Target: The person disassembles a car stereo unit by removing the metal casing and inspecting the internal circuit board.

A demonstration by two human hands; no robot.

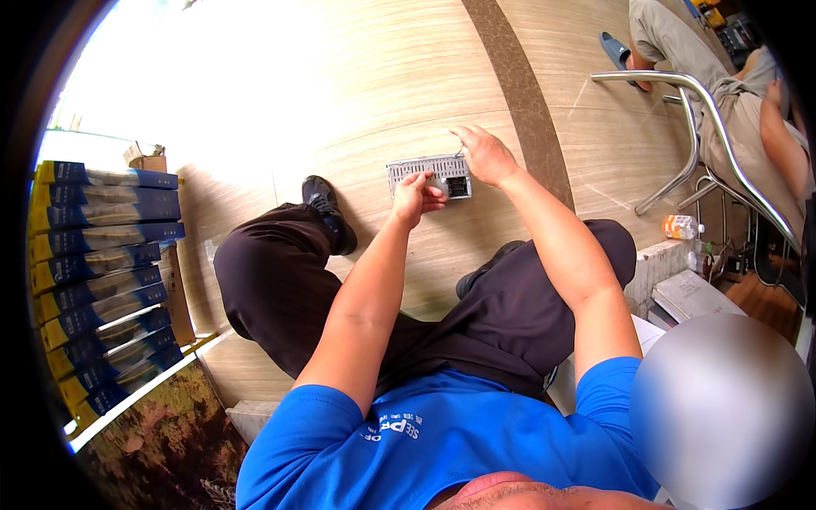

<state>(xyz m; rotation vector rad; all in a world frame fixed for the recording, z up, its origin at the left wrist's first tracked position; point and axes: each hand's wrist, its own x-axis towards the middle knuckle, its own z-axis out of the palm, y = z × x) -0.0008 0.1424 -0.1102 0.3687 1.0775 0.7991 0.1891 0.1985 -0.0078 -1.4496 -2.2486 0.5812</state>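
A silver metal box with rows of slots (442,166) and a dark square socket at its right end, much like a car stereo unit, is in front of me between my knees. My left hand (411,201) grips its near side, thumb and fingers curled on the slotted face. At the box's upper right corner is my right hand (490,158), its fingers pinched together. Something thin and dark shows at those fingertips, too small to name. Whether the box rests on the floor or is held above it, I cannot tell.
Blue and yellow boxes (110,280) are stacked at the left. To the right, another person sits on a chrome-framed chair (701,110). An orange-labelled bottle (680,227) lies near a white carton (693,293). A blurred round shape (722,408) covers the lower right.
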